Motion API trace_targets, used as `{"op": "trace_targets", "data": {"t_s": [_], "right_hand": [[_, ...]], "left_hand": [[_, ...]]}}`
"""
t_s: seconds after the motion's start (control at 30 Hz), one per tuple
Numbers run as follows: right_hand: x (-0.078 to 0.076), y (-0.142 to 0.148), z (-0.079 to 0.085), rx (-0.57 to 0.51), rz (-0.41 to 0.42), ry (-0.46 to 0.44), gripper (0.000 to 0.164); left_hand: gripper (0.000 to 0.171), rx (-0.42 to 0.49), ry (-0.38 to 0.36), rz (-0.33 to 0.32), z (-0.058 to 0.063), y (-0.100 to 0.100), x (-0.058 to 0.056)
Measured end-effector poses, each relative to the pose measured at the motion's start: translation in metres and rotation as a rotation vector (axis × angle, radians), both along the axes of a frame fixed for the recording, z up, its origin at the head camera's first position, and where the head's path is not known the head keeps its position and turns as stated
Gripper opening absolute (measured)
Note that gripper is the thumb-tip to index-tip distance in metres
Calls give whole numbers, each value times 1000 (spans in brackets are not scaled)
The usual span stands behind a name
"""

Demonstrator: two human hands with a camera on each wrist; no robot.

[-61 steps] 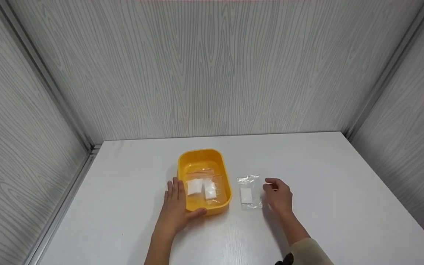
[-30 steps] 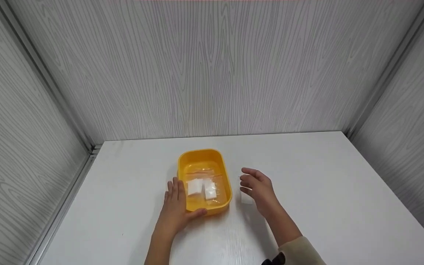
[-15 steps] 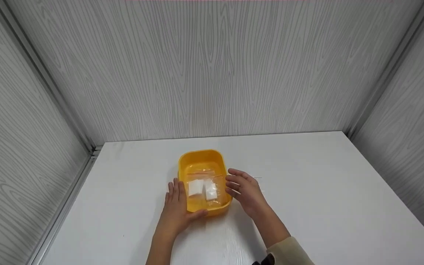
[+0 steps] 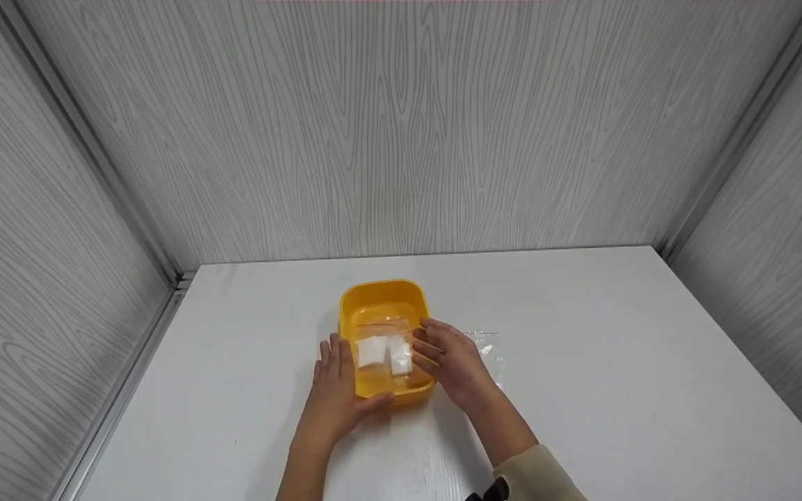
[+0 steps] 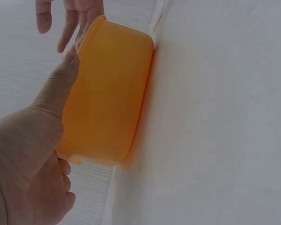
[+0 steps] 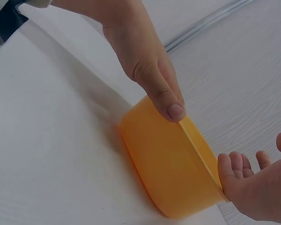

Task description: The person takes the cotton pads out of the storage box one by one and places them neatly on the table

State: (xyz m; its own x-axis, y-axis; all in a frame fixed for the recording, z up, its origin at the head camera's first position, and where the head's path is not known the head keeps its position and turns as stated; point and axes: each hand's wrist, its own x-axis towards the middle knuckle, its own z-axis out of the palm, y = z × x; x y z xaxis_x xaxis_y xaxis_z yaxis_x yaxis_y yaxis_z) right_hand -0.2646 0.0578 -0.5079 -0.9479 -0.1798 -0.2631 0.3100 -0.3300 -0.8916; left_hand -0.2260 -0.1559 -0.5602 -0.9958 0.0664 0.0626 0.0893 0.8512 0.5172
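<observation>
In the head view, the left hand [image 4: 335, 400] lay against the left side of the yellow tray [image 4: 381, 293], fingers straight, thumb stretched along the near rim. Inside the tray sat 2 clear packets with white contents, the left packet [image 4: 372, 351] beside the right packet [image 4: 400, 356]. The right hand [image 4: 458, 362] reached over the tray's right rim, fingers loosely bent and slightly apart; whether they touched anything could not be told. A clear bag [image 4: 488, 355] lay on the white table [image 4: 617, 348], partly hidden by that hand

In the left wrist view, the left thumb pressed the tray's outside near the rim

In the right wrist view, the right thumb overlapped the rim; contact was unclear
</observation>
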Motion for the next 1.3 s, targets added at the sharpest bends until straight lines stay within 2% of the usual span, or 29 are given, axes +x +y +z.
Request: {"op": "trace_targets", "data": {"t_s": [0.27, 0.6, 0.97, 1.3], "right_hand": [[-3, -16, -1, -32, 32, 9, 50], [-10, -32, -8, -39, 39, -41, 55], [-16, -36, -11, 21, 28, -85, 58], [-22, -40, -13, 18, 24, -119, 62]], "left_hand": [[128, -3, 20, -11, 2, 0, 0], [126, -16, 73, -25, 0, 0, -1], [127, -14, 42, -12, 0, -1, 1], [129, 0, 41, -8, 0, -1, 0]]}}
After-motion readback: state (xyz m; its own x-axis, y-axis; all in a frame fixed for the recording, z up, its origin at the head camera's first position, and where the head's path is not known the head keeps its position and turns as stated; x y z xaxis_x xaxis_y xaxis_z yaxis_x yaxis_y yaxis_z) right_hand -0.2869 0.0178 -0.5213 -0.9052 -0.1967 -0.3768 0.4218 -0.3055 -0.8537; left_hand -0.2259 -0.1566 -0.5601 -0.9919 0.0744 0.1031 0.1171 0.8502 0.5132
